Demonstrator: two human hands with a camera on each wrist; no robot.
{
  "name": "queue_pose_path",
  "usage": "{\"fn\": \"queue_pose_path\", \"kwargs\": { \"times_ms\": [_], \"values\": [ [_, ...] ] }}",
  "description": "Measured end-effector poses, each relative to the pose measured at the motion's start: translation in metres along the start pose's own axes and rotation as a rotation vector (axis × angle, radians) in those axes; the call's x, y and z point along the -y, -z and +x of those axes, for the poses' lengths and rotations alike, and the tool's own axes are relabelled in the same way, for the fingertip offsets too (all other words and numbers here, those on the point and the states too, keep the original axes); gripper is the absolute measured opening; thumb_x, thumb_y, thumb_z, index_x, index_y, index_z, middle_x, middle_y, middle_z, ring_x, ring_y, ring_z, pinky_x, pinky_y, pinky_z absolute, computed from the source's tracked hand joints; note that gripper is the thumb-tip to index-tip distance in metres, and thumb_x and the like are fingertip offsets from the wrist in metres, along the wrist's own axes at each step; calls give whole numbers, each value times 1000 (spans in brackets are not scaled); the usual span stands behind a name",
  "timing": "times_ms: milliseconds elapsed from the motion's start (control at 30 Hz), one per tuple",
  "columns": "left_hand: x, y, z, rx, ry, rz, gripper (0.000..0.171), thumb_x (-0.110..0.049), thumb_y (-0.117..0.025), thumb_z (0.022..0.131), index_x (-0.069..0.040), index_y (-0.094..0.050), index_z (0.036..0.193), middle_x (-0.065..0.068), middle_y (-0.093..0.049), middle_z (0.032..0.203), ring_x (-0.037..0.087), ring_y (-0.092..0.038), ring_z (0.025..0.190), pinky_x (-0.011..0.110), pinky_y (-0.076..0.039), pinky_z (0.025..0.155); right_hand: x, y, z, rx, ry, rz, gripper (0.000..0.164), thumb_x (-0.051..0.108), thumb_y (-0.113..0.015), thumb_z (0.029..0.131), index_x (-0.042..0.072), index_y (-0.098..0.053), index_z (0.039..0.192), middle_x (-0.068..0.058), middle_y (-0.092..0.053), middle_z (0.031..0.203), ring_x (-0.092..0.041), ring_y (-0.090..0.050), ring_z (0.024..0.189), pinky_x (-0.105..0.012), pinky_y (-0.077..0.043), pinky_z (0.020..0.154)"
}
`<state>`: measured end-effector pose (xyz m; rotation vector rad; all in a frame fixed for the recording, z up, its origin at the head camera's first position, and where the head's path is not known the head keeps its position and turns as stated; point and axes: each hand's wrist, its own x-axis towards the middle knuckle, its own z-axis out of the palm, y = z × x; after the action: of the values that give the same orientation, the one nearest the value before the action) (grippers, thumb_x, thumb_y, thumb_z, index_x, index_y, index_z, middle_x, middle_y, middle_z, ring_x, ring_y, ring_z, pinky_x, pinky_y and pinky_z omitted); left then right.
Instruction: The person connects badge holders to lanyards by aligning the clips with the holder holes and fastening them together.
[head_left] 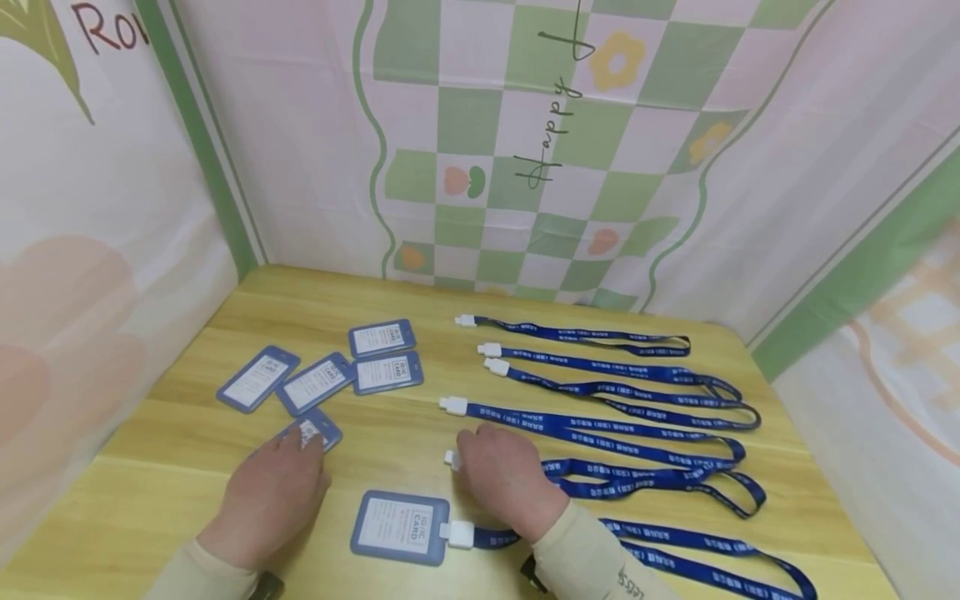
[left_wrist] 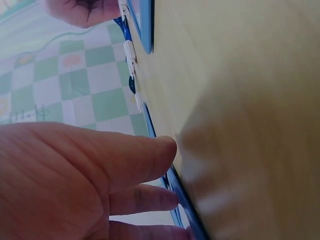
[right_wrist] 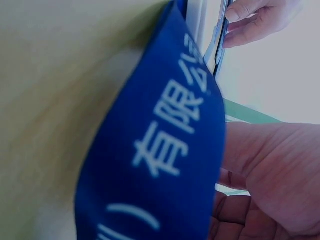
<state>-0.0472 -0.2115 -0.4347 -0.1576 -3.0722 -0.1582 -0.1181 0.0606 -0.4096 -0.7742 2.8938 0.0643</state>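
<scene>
My left hand (head_left: 273,492) lies over a blue ID card holder (head_left: 330,433) on the table, covering much of it. In the left wrist view its thumb and fingers (left_wrist: 142,199) are fairly straight and reach the holder's edge. My right hand (head_left: 510,475) grips a dark blue lanyard (head_left: 600,479) close to its white plastic clip (head_left: 451,459), which pokes out to the left. A blue strap (right_wrist: 155,140) with white lettering crosses the right wrist view and hides part of that hand. Nearer me, another card holder (head_left: 401,527) is joined to a lanyard's white clip (head_left: 461,534).
Several more blue card holders (head_left: 251,379) lie at the left of the wooden table (head_left: 315,296). Lanyards (head_left: 600,333) are laid out in rows on the right, clips pointing left. A patterned cloth (head_left: 495,225) hangs behind the table.
</scene>
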Motion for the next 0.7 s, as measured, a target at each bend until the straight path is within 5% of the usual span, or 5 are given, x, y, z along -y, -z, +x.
{"fn": "queue_pose_path", "kwargs": {
  "times_ms": [700],
  "values": [
    [-8,2,2,45,-34,-38,47,-25,-70,95,3,-66,132,34,-62,134,50,-63,121,62,-54,102,-1,-1,1,8,4,-5,18,28,-69,100,11,-71,103,-2,-60,79,-14,-50,63,-27,-47,52]
  ]
}}
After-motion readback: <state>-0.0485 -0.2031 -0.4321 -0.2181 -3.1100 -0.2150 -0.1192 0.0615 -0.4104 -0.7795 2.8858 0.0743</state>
